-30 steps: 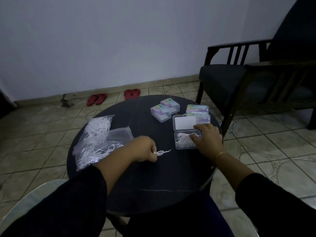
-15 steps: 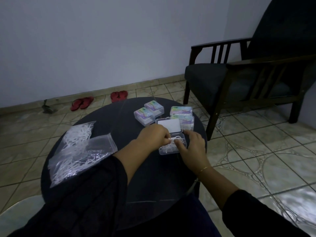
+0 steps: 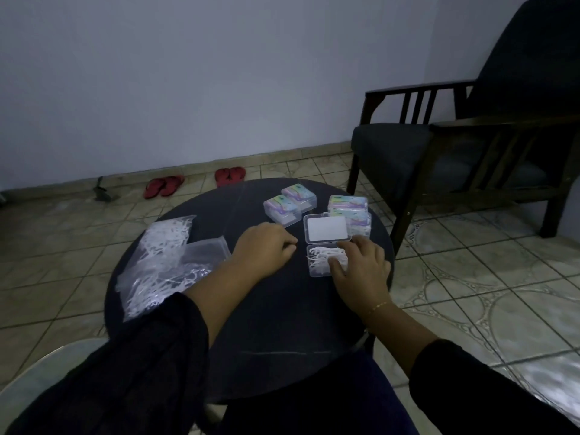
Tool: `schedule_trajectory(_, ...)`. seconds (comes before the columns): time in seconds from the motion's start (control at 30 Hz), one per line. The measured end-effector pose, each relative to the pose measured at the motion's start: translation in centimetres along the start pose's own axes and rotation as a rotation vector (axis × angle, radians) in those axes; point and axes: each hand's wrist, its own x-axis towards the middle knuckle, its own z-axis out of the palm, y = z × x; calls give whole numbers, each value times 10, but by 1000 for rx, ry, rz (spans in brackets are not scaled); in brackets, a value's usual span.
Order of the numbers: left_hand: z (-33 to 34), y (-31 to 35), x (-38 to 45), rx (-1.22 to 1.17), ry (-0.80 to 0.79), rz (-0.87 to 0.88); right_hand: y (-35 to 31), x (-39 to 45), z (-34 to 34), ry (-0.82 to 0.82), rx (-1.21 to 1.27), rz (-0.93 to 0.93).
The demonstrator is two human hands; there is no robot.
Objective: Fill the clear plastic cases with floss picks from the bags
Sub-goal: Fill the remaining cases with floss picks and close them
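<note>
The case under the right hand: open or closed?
Open. The clear case has its lid flipped back flat, floss picks showing inside.

We're in a home, a dim living room by the look of it: a dark wooden armchair with a cushioned seat [image 3: 439, 152] stands on patterned beige floor tiles [image 3: 470, 277]. Two pairs of red flip-flops [image 3: 194, 182] lie beside the plain pale wall [image 3: 219, 73], beyond a small round black table [image 3: 251, 324].
</note>
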Motion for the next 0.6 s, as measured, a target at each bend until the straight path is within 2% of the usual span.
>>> schedule_trajectory(0.2, -16, -56, -46, 88, 13, -135, -54, -5, 3, -49, 30, -174)
schedule_trajectory(0.3, -20, -93, -75, -9, 1, -255, -87, -7, 11, -158, 102, -236)
schedule_trajectory(0.47, -22, -139, -111, -26, -145, -395, -138, -3, 26, -421, 325, -136)
schedule_trajectory(0.6, -20, -161, -118, 4, -203, -429, -159, 8, 42, -477, 409, -6)
